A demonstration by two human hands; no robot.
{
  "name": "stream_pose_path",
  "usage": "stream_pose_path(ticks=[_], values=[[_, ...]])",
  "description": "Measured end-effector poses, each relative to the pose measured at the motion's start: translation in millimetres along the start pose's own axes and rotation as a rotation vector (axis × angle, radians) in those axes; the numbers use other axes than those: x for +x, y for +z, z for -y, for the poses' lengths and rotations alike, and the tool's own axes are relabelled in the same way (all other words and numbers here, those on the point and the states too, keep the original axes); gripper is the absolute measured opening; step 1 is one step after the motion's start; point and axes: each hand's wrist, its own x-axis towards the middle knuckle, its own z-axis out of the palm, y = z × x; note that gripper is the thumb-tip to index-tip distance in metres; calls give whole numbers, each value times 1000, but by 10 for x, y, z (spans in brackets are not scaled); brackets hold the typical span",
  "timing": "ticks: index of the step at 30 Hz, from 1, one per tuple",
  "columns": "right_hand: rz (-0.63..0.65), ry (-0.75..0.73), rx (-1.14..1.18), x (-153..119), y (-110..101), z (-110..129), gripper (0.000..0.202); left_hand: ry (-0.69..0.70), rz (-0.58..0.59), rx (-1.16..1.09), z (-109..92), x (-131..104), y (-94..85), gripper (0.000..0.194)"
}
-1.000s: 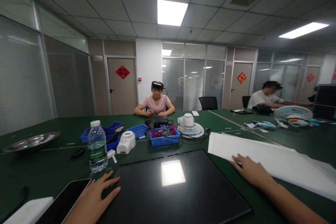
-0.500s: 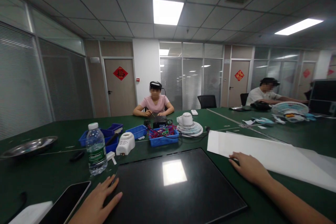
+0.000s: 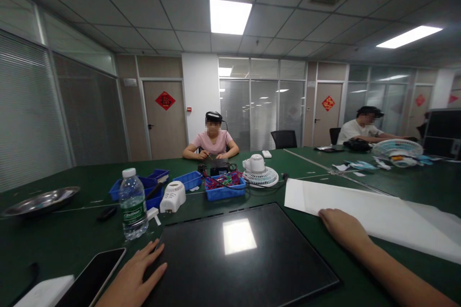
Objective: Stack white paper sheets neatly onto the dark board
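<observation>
A flat black screen panel [image 3: 273, 259] lies face up on the green table, with a ceiling light mirrored in it. My left hand [image 3: 139, 268] rests open at the panel's left edge, fingers spread and the fingertips touching its corner area. To the right of the panel, my right hand [image 3: 344, 230] is down at the near edge of a long white sheet [image 3: 360, 201]. Its fingers curl under, so anything inside them is hidden. A smartphone [image 3: 93, 276] lies beside my left hand, and a water bottle [image 3: 133, 206] stands just beyond it.
Behind the panel are a blue bin of wires [image 3: 226, 191], a white fan part [image 3: 173, 196], a fan head [image 3: 261, 176] and blue trays [image 3: 187, 180]. A metal dish [image 3: 39, 201] sits far left. One person [image 3: 212, 141] sits opposite, another [image 3: 360, 129] at right.
My right hand has shifted slightly right and its fingers have curled in more; the small dark thing seen under them before is now hidden. My left hand stays nearly still.
</observation>
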Motion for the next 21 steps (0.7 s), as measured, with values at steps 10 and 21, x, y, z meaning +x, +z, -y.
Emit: stream_pose_path(ticks=[10,21], values=[[-65,-322,280,-301,-353,718,48,2,40,31,3,-56,-31,68],[64,-288,255,-364,-406,815,51,9,17,-8,53,-77,-34,66]])
